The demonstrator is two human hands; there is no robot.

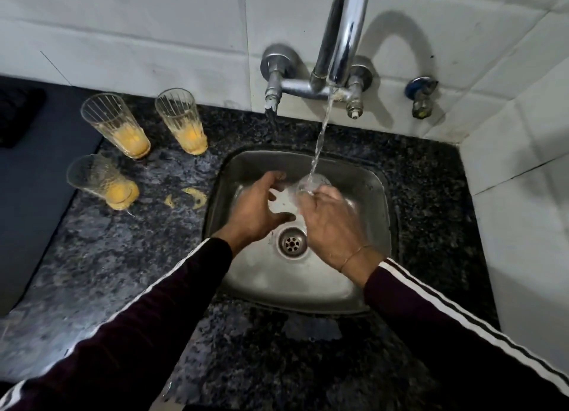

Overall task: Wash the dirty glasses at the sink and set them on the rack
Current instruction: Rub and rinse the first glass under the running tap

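Three dirty glasses (115, 127) with orange dregs on tabletop (172, 241); right hand (331, 222) grips clear glass (311, 185) under tap water; left hand (258, 210) loosely spread.

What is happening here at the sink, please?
A person is rinsing a clear drinking glass under the running chrome tap, over the steel sink. The right hand holds the glass; the left hand hovers open beside it. Three ribbed glasses with orange residue wait unwashed on the dark granite counter. No rack is in view.
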